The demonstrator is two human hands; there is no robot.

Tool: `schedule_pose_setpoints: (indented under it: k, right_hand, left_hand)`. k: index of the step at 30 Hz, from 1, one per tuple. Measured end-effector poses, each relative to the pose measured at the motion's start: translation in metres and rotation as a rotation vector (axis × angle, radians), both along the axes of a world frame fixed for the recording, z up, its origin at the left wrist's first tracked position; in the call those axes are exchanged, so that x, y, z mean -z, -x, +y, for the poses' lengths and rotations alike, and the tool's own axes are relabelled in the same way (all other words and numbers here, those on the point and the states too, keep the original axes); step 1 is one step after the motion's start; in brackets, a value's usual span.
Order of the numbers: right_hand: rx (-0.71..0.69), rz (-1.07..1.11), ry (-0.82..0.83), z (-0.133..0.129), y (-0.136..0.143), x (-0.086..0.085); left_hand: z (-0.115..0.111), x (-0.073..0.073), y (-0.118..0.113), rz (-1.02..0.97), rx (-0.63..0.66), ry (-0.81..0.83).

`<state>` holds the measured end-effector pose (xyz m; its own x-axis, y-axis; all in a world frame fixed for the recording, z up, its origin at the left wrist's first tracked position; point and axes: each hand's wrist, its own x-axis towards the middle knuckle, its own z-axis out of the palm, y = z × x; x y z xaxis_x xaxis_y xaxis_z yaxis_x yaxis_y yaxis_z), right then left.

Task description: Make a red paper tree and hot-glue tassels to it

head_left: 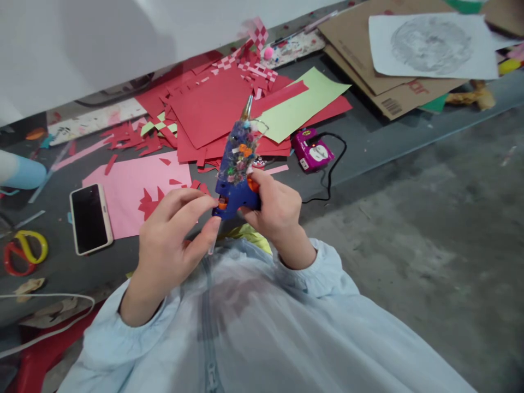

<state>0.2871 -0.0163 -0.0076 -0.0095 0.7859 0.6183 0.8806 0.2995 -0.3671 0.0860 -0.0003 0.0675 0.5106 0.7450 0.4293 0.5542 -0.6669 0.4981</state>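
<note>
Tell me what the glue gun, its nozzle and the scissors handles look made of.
Glue gun: likely hard plastic, smooth blue with moulded edges below the stuck-on bits. Nozzle: probably metal, given its silvery glint. Scissors handles: apparently plastic, evenly red and yellow; hard or rubbery, I can't tell.

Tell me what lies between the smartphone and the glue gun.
In the head view, a pink paper sheet with red paper scraps on it, then the left hand.
</note>
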Motion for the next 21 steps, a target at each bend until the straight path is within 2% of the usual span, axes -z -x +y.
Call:
schedule_pose_setpoints:
  k: [7, 13, 19, 21]
  right_hand:
    - [0.002, -0.001, -0.048, 0.0000, 0.0015, -0.0011]
    - [-0.008, 0.027, 0.006, 0.0001, 0.0026, -0.0004]
    - [0.000, 0.026, -0.052, 0.0016, 0.0064, 0.0020]
    - [0.007, 0.034, -0.022, 0.0020, 0.0075, 0.0025]
  left_hand:
    - [0.0020, -0.0009, -0.0005, 0.029, -0.005, 0.051]
    - [0.0012, -0.0007, -0.0002, 0.027, -0.022, 0.122]
    - [0.0003, -0.0005, 0.0014, 0.007, 0.003, 0.140]
    - [-0.0003, -0.0003, 0.0015, 0.011, -0.004, 0.137]
